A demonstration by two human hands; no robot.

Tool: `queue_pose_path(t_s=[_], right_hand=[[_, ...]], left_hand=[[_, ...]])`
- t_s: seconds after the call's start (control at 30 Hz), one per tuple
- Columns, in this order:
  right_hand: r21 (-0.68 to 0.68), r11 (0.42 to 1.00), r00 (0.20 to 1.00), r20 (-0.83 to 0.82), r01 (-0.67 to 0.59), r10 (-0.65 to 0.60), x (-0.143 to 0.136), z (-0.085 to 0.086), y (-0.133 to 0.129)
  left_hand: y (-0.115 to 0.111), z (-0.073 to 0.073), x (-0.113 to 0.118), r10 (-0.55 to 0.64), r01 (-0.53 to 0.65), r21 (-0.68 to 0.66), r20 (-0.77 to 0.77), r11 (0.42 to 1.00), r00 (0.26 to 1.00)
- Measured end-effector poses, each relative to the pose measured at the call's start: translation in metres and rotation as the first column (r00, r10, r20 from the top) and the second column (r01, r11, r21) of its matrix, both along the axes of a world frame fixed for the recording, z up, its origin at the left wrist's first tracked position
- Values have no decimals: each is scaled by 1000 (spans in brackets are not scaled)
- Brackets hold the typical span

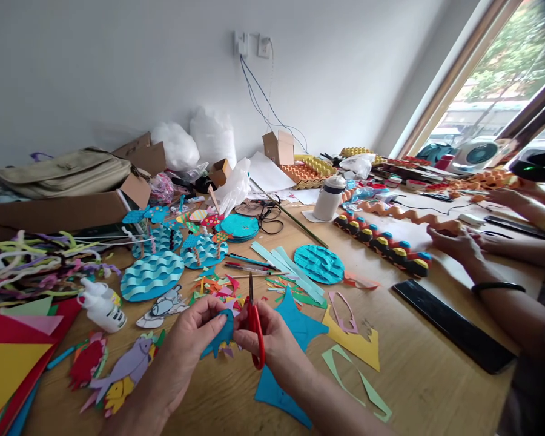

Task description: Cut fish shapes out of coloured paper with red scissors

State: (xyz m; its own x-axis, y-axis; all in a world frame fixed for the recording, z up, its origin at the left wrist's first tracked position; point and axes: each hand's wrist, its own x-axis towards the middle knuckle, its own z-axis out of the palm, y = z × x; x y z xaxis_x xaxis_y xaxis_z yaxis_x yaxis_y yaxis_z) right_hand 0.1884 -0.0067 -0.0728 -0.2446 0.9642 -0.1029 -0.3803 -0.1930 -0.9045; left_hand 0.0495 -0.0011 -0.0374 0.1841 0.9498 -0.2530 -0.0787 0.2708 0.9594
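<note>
Between thumb and fingers, my left hand pinches a blue paper fish cutout. Red-handled scissors are in my right hand, their dark blades pointing up and away from me. The fingertips of my right hand come close to the cutout's edge; whether they touch it I cannot tell. Under and beyond my hands lie bright paper scraps. A blue paper offcut spreads beside my right wrist. Several cut paper fish, purple, yellow and red, lie left of my left forearm.
Glue bottles and coloured paper sheets are at the left. Wavy blue discs stand beyond. A black slab lies right, near painted egg-carton strips and another person's hands. A white lidded container stands further back.
</note>
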Motion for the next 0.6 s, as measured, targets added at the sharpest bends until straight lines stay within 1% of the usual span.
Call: queue_pose_path(t_s=[0.1,0.17,0.3,0.43,0.5,0.6], right_hand=[[-9,1000,1000,-17,7,-7,-1,-1,0],[-2,1000,1000,-16,21,-21,-1,-4,1],[-1,993,993,22,118,-118,0,-6,2],[7,978,977,47,207,-207,4,-3,2],[20,972,971,57,233,-233,5,-1,2],[38,972,969,81,230,-232,6,-1,3]], left_hand=[[-1,-1,5,1,0,30,-22,1000,1000],[-1,-1,7,-12,13,25,-31,1000,999],[-1,-1,8,-5,5,10,-2,1000,1000],[-3,1,7,-12,13,7,-7,1000,1000],[-4,2,5,-32,32,-14,12,999,999],[-3,0,1,6,-4,-24,46,1000,999]])
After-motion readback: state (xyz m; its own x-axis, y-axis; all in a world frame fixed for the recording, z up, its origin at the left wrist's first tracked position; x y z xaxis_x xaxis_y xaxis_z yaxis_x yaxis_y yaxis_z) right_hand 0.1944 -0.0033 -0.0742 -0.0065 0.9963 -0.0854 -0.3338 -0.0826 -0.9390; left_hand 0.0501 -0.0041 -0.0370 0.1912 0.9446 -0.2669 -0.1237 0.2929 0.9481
